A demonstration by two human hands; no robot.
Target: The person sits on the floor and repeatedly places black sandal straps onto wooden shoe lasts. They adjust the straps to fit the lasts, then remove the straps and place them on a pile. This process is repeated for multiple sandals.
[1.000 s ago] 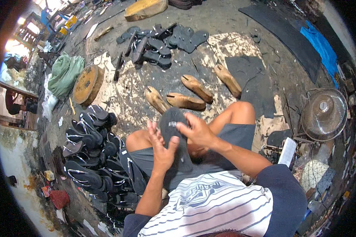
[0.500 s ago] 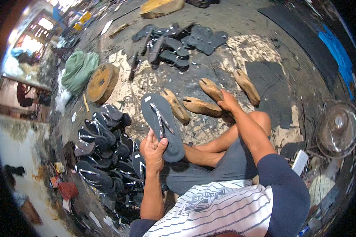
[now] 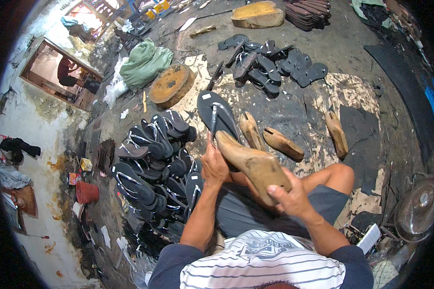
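Black foam thong sandal [image 3: 207, 107], smooth-soled, glossy strap [image 3: 214, 118] already fitted: gripped in my left hand [image 3: 215, 164], near the patchy floor sheet's [image 3: 362, 90] left edge. Scuffed, rounded wooden shoe last [image 3: 253, 164]: heel clasped in my right hand [image 3: 295, 196]; toe at the strap, whether under it I cannot tell. Three spare lasts [image 3: 283, 143], lying unused.

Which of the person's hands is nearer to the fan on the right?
The right. The right hand, gripping the wooden last by its wide end, is left of the fan; the left hand, holding the black sandal, is farther off, same side.
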